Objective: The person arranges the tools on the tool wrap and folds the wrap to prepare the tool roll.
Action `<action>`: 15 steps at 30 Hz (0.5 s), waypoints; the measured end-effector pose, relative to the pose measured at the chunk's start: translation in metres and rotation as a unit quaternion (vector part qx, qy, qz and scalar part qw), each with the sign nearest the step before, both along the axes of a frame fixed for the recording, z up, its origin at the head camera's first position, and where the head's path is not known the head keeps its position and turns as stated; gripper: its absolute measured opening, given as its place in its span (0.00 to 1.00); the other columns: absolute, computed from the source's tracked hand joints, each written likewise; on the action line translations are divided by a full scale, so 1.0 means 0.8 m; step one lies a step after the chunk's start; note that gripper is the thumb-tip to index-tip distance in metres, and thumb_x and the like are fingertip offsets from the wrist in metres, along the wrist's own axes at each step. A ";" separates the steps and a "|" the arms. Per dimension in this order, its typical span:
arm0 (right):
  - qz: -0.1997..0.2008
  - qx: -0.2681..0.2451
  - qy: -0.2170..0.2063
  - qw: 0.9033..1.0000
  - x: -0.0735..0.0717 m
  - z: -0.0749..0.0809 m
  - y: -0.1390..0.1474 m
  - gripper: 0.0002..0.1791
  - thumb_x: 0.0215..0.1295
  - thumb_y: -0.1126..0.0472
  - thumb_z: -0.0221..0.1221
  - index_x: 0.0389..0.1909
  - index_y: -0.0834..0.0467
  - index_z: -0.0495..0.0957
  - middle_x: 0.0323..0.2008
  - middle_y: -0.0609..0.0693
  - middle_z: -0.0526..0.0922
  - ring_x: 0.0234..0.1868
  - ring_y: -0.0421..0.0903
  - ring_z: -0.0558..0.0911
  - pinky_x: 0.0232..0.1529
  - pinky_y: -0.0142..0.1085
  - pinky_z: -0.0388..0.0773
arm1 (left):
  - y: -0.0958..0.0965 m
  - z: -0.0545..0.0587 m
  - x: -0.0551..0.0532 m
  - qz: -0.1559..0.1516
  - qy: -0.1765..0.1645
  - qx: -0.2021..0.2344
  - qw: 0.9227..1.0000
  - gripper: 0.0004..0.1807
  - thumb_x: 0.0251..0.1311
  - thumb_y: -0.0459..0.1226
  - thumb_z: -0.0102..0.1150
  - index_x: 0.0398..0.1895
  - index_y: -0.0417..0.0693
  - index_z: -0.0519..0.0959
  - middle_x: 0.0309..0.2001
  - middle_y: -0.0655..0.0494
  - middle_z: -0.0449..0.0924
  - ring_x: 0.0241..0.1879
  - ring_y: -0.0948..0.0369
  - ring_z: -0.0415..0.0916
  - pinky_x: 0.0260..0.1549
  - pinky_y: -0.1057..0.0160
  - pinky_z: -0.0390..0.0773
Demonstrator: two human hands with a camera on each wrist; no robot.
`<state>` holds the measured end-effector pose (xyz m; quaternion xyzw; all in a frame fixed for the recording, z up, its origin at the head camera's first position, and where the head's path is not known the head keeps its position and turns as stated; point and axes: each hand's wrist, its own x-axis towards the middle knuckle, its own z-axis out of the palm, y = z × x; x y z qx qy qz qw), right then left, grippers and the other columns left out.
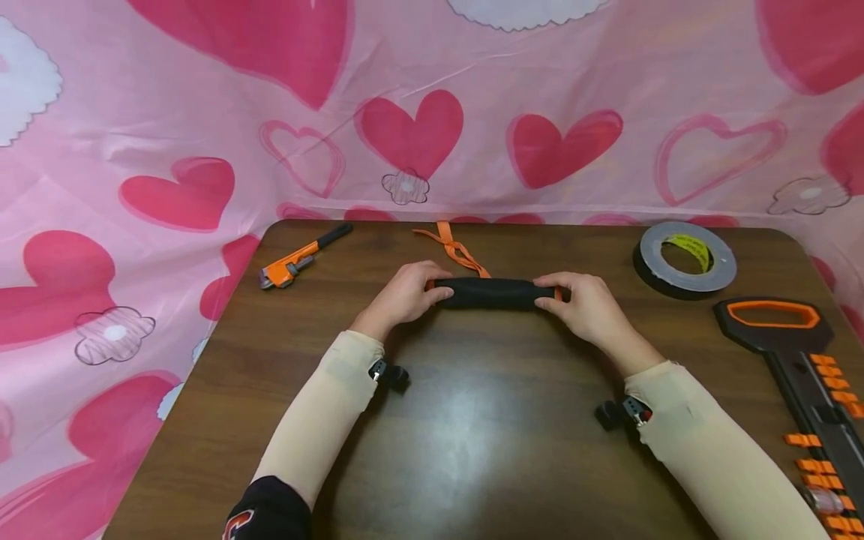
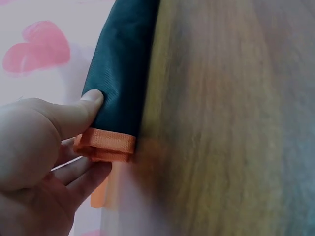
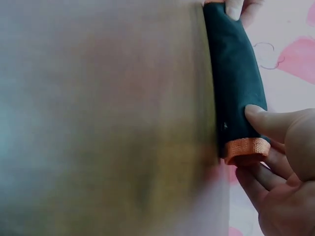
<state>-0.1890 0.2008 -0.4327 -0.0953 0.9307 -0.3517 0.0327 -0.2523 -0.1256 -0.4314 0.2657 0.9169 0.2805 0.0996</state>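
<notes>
A rolled black fabric pouch [image 1: 493, 293] with orange-trimmed ends lies crosswise between both hands over the table. My left hand [image 1: 409, 293] pinches its left end, thumb on the near side and fingers behind. At the other end my right hand [image 1: 582, 301] grips it the same way. The left wrist view shows the orange edging [image 2: 110, 142] beside the fingers; in the right wrist view the thumb presses the dark cloth just above the orange band [image 3: 246, 146]. Orange tie straps [image 1: 455, 247] trail from behind the roll toward the table's back edge.
An orange pipe wrench [image 1: 290, 264] with a black handle lies at the back left. A roll of grey tape [image 1: 651, 266] sits at the back right. Nearer on the right is a black tool rack [image 1: 786, 375] with orange clips. A pink heart-print cloth [image 1: 486, 75] hangs behind the table.
</notes>
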 end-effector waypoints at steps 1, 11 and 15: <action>-0.002 0.003 -0.012 1.000 -0.002 0.002 0.001 0.20 0.69 0.60 0.73 0.61 0.58 0.88 0.58 0.63 0.88 0.44 0.58 0.79 0.43 0.47 0.77 | -0.001 -0.003 -0.002 0.004 -0.008 0.005 1.000 0.23 0.74 0.45 0.69 0.67 0.47 0.84 0.57 0.48 0.88 0.56 0.52 0.83 0.64 0.52 0.81; 0.004 0.022 -0.057 0.998 -0.011 0.010 0.000 0.21 0.71 0.54 0.72 0.62 0.55 0.88 0.61 0.65 0.87 0.49 0.57 0.78 0.44 0.42 0.73 | -0.012 -0.016 -0.007 -0.058 0.062 0.028 0.996 0.26 0.68 0.49 0.74 0.63 0.47 0.84 0.62 0.50 0.85 0.62 0.53 0.80 0.71 0.52 0.77; 0.005 0.020 -0.054 0.998 -0.012 0.009 0.001 0.21 0.72 0.54 0.72 0.62 0.55 0.88 0.59 0.65 0.87 0.49 0.58 0.78 0.45 0.43 0.73 | -0.008 0.006 0.006 -0.069 0.047 -0.005 0.997 0.28 0.66 0.41 0.77 0.67 0.44 0.83 0.64 0.48 0.85 0.61 0.51 0.82 0.70 0.49 0.79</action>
